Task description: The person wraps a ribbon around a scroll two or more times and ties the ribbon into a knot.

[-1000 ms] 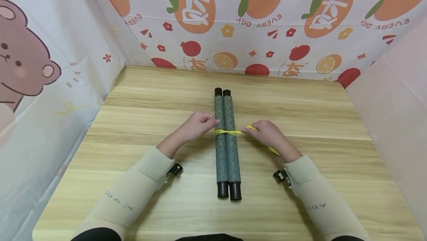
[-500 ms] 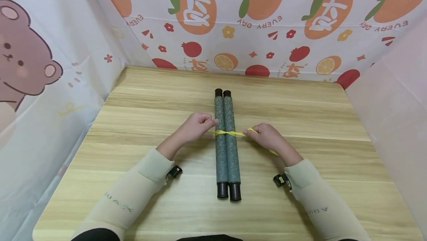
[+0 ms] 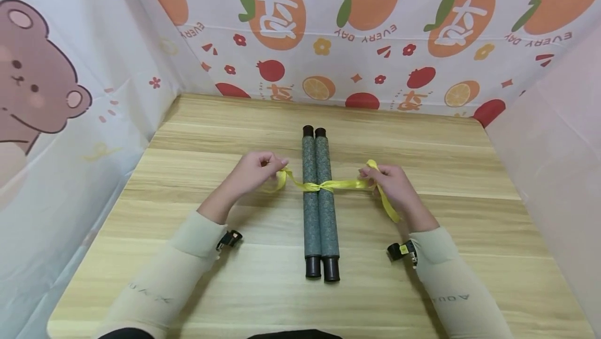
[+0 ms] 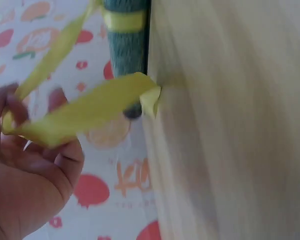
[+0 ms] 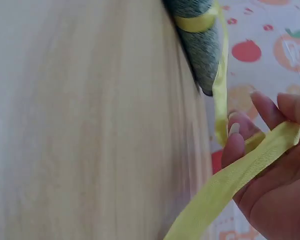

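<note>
A scroll (image 3: 311,224) in grey-green speckled cloth, rolled from both ends into two rods with dark knobs, lies lengthwise on the table. Round its middle runs a yellow ribbon (image 3: 347,184), crossed or knotted between the rods. To the left, my left hand (image 3: 251,172) holds one ribbon end with curled fingers; the ribbon loops slackly over them in the left wrist view (image 4: 80,112). My right hand (image 3: 394,185) holds the other end between thumb and fingers, with the tail hanging down beside the palm. In the right wrist view, this ribbon (image 5: 240,172) passes between the fingers.
The wood-grain table (image 3: 188,287) extends around the scroll on all sides. A fruit-print cloth (image 3: 357,57) hangs behind it, and a white cloth with a bear (image 3: 37,78) hangs at the left. Small black cameras (image 3: 229,239) sit on both wrists.
Both hands have moved outward from the scroll, the left further left and the right slightly right. The ribbon ends, pulled thin before, now show wider, with the left one slack. The scroll stays put.
</note>
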Demonstrator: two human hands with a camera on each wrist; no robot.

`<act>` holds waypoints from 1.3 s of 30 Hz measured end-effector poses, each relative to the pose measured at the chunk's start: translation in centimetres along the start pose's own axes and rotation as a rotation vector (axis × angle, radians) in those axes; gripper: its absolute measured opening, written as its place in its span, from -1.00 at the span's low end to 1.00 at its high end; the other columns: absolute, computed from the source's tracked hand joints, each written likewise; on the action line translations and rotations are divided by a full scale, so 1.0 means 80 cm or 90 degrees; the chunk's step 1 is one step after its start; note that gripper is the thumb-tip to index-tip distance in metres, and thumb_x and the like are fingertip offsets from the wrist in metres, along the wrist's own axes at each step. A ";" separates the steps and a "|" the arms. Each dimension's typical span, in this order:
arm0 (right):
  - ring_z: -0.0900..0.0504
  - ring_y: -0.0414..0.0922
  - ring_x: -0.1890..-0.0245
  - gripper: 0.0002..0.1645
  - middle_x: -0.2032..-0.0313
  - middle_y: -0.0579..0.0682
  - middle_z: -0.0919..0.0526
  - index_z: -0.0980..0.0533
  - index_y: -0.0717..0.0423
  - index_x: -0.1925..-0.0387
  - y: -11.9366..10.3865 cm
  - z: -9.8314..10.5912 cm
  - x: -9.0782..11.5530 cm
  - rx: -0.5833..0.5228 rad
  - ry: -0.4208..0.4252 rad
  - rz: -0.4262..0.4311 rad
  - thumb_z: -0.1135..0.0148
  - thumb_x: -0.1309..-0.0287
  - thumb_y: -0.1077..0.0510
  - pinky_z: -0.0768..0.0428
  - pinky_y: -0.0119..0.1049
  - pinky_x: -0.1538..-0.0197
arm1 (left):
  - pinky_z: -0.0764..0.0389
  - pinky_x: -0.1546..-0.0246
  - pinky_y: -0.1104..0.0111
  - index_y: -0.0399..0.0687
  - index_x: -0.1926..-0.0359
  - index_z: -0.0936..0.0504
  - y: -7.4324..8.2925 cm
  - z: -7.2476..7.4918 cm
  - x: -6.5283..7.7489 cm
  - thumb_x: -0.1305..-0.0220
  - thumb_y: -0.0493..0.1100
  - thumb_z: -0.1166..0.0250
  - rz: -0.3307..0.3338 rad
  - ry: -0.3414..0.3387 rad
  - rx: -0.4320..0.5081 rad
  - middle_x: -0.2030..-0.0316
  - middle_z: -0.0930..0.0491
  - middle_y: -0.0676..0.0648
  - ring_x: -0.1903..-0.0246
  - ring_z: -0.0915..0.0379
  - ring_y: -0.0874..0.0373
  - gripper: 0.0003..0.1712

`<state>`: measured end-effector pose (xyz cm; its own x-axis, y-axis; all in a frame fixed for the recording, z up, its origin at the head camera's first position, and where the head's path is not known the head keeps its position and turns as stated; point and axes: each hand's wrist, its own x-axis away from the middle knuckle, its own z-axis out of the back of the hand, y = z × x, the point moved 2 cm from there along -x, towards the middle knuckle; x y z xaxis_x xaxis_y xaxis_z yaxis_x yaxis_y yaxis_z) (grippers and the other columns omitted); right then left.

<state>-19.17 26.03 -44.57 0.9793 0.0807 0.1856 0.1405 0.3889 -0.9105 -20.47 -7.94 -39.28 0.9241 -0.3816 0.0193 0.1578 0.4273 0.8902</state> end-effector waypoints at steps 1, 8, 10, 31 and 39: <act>-0.49 0.00 0.23 -0.40 0.09 0.12 -0.65 -0.61 0.28 0.25 0.002 0.004 0.000 -0.026 0.011 -0.011 -0.15 -0.17 -0.23 -0.52 -0.28 0.43 | -0.41 0.61 0.33 -0.29 0.53 -0.48 0.002 0.006 0.003 -0.30 0.07 -0.16 0.012 -0.010 -0.017 0.50 -0.57 -0.26 0.61 -0.35 0.06 -0.51; -0.49 -0.11 0.18 -0.40 0.12 0.13 -0.67 -0.52 0.39 0.26 0.013 0.042 0.004 -0.028 0.069 -0.033 -0.12 -0.22 -0.17 -0.46 -0.30 0.31 | -0.26 0.69 0.34 -0.14 0.46 -0.56 -0.031 0.058 0.002 -0.24 0.19 -0.18 0.030 -0.105 -0.146 0.67 -0.38 -0.07 0.72 -0.14 0.18 -0.53; -0.52 -0.11 0.35 -0.40 0.30 0.11 -0.68 -0.52 0.36 0.30 0.019 0.054 0.006 0.017 0.075 -0.039 -0.12 -0.21 -0.19 -0.45 -0.29 0.36 | -0.26 0.67 0.32 -0.17 0.43 -0.58 -0.035 0.070 0.003 -0.25 0.13 -0.20 0.029 -0.121 -0.172 0.67 -0.36 -0.04 0.72 -0.13 0.17 -0.57; -0.35 0.12 -0.07 -0.34 -0.15 0.22 -0.44 -0.45 0.14 -0.13 0.018 0.089 0.023 0.269 0.065 0.005 -0.17 -0.16 -0.21 -0.43 0.11 -0.03 | -0.40 -0.10 -0.10 -0.16 0.01 -0.57 -0.057 0.084 0.000 -0.26 0.02 -0.22 0.031 -0.080 -0.275 -0.04 -0.55 -0.23 -0.08 -0.36 -0.08 -0.60; -0.46 0.00 0.24 -0.48 0.09 0.13 -0.58 -0.52 0.12 -0.03 -0.016 0.046 0.010 0.317 0.031 0.096 -0.21 -0.15 -0.13 -0.50 -0.13 0.33 | -0.44 -0.10 -0.07 -0.16 -0.02 -0.58 -0.031 0.026 -0.008 -0.21 -0.05 -0.28 -0.049 -0.127 -0.255 -0.03 -0.59 -0.19 -0.07 -0.39 -0.06 -0.59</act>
<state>-19.08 28.99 -41.86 0.9906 0.1313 0.0381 -0.0771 0.7662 -0.6380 -22.18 -10.47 -40.54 0.8259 -0.5578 0.0820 0.3814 0.6599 0.6474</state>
